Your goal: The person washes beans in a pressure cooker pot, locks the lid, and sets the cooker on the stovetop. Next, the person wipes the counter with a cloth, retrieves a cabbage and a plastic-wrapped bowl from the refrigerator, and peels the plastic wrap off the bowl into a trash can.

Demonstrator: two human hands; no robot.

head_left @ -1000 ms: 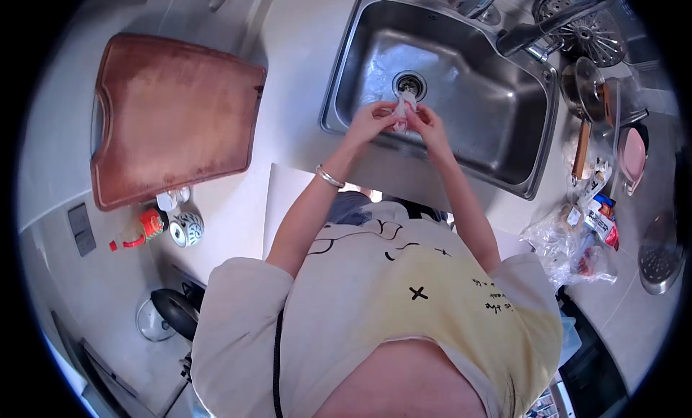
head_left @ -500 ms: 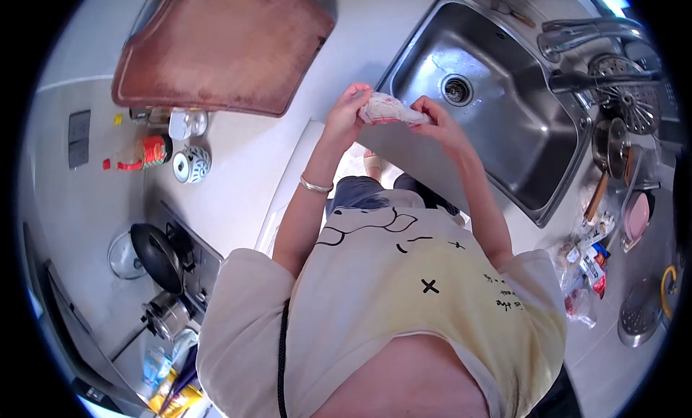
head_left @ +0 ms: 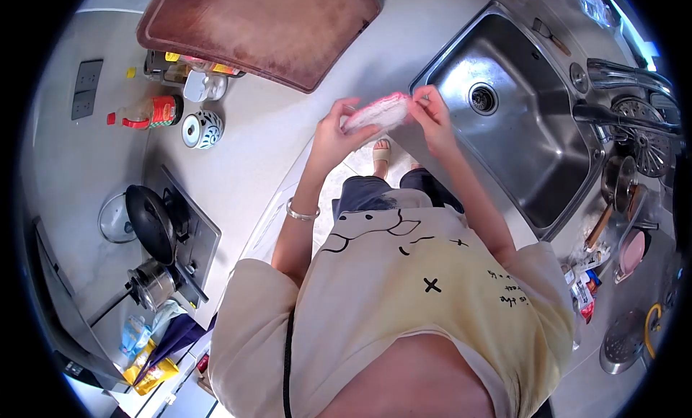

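Observation:
A white dishcloth (head_left: 380,114) with a pink-red edge is folded into a thick pad between my hands, in front of the sink's near left corner. My left hand (head_left: 335,135) wraps its left end, with the thumb along the lower side and fingers behind. My right hand (head_left: 432,119) pinches the cloth's right end between thumb and fingers. Both hands are raised above the counter's front edge. The steel sink (head_left: 519,151) lies to the right of them, with a round drain (head_left: 483,99) showing in its bottom.
A big brown cutting board (head_left: 259,29) lies at the back left. Near it are a red-labelled bottle (head_left: 155,113) and a patterned jar (head_left: 202,130). A black wok (head_left: 151,223) and a pot (head_left: 153,285) stand by the stove, left. Faucet (head_left: 627,76) and pans (head_left: 620,180) are right.
The crumpled, stretched cloth is now a flatter folded pad. My left hand has shifted down and left around it. The whole view has turned slightly, and the sink appears further right.

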